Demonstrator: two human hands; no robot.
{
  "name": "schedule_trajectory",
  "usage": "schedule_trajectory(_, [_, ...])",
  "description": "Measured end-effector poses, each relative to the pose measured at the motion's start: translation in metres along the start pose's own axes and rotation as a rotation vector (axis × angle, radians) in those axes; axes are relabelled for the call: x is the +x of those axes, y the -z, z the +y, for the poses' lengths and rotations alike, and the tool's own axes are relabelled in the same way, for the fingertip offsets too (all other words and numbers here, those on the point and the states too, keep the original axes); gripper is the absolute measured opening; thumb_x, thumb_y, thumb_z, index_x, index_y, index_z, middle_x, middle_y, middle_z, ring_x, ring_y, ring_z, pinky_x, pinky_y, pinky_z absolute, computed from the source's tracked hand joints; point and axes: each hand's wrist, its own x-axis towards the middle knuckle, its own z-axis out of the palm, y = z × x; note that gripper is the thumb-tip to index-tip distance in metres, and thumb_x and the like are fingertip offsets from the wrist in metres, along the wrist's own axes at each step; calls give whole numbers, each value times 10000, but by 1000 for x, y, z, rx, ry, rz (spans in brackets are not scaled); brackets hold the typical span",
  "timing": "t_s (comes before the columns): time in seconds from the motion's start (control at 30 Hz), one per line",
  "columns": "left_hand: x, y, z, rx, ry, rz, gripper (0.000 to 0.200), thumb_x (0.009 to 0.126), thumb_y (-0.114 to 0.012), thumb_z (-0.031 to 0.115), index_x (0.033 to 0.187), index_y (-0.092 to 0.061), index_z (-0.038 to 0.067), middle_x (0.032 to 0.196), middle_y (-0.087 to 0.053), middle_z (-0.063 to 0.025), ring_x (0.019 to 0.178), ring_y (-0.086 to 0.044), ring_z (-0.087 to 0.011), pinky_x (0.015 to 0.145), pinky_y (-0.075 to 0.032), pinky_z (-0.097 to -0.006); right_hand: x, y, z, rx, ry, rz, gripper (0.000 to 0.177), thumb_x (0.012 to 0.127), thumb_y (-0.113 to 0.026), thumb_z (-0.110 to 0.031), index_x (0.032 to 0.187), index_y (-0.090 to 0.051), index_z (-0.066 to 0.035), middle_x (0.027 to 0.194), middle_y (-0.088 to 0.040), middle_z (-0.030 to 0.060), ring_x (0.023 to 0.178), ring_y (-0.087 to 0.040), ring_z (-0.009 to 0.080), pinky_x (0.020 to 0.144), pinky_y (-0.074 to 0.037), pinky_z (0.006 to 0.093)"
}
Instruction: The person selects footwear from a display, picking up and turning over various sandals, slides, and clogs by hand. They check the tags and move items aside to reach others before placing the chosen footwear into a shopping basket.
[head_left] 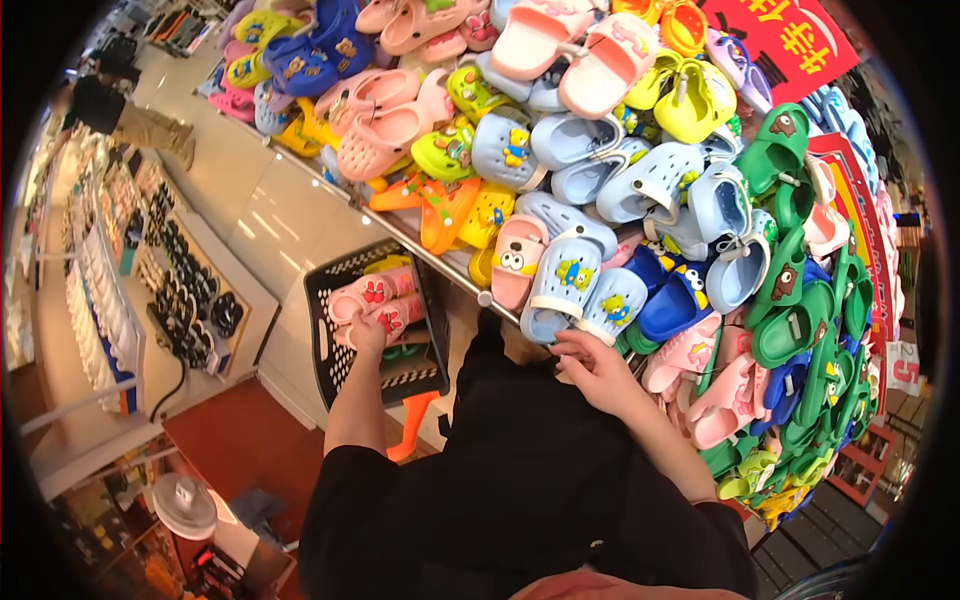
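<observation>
1 heaped display of clogs (655, 185) dominates the right. Black basket (434, 352) is beside it. Pink pair (376, 290) lies inside the basket, red decorations showing. Left hand (366, 335) reaches in at the pair; fingers partly hidden, cannot tell whether closed. Right hand (602, 374) looks empty, fingers loosely spread near 1 light blue clog (566, 288). Technique: keep both pink shoes together, soles level, clear of the wall.
</observation>
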Motion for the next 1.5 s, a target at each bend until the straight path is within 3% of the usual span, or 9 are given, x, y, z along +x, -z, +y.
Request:
schedule_trajectory(0.17, [27, -10, 4, -79, 88, 39, 722, 766, -575, 85, 1415, -302, -74, 1344, -481, -266, 1261, -467, -381, 1048, -387, -391, -7, 10, -1, 116, 21, 104, 339, 950, -537, -86, 1278, -511, -6, 1115, -651, 122, 945, -626, 144, 805, -504, 268])
schedule_trajectory(0.3, [-34, 22, 142, -206, 75, 157, 579, 802, -540, 43, 1359, -417, -57, 1360, -488, -240, 1260, -470, -293, 1038, -371, -350, -18, 21, -1, 203, -15, 167, 347, 962, -516, -92, 1295, -489, 1, 1134, -641, 130, 960, -632, 160, 817, -502, 271])
schedule_trajectory(0.37, [-23, 15, 158, -460, -120, 272, 536, 823, -525, 26, 1343, -424, -54, 1180, -587, -176, 1095, -551, -228, 931, -428, -301, -24, 25, 6, 257, -56, 209, 338, 962, -516, -94, 1286, -497, -1, 1133, -645, 126, 953, -633, 151, 805, -499, 264])
schedule_trajectory(0.4, [-13, 16, 170, -546, -274, 310, 494, 844, -505, 21, 1326, -419, -41, 884, -527, -58, 752, -502, -141, 733, -448, -271, -26, 27, 9, 271, -51, 220, 333, 962, -517, -100, 1283, -503, -12, 1126, -652, 114, 935, -635, 141, 787, -496, 256])
schedule_trajectory(0.57, [11, 34, 290, -800, -683, 235, 412, 846, -535, -5, 1253, -477, -39, 831, -443, 1, 717, -437, -101, 678, -405, -233, -30, 35, 24, 304, -37, 303, 321, 956, -516, -105, 1265, -518, -20, 1105, -664, 91, 901, -636, 132, 759, -496, 255])
schedule_trajectory(0.7, [9, 55, 434, -622, -913, 217, 407, 844, -563, 6, 1246, -509, -27, 855, -481, -25, 762, -467, -105, 723, -437, -247, -31, 39, 23, 298, -41, 314, 316, 955, -512, -109, 1258, -525, -22, 1095, -666, 84, 893, -632, 124, 747, -499, 259])
schedule_trajectory(0.9, [47, 44, 595, -119, -1103, 270, 609, 832, -634, 241, 1366, -457, 7, 1241, -549, -274, 1145, -541, -391, 924, -461, -408, -32, 39, 21, 293, -42, 354, 316, 962, -510, -129, 1263, -527, -35, 1090, -666, 78, 892, -630, 124, 754, -504, 266])
schedule_trajectory(1.2, [68, 31, 643, 332, -875, 325, 553, 816, -647, 383, 1279, -579, 89, 1153, -630, -245, 1106, -582, -389, 942, -467, -448, -50, 37, 38, 362, -54, 460, 320, 975, -520, -157, 1264, -526, -18, 1066, -667, 84, 889, -640, 132, 749, -505, 254])
schedule_trajectory(1.5, [18, 69, 613, -552, -1090, 346, 421, 832, -728, 245, 1101, -604, -53, 942, -667, -140, 846, -635, -213, 742, -498, -320, -53, 45, 44, 369, -3, 395, 305, 970, -524, -139, 1243, -541, -3, 1031, -677, 88, 870, -640, 123, 748, -510, 255])
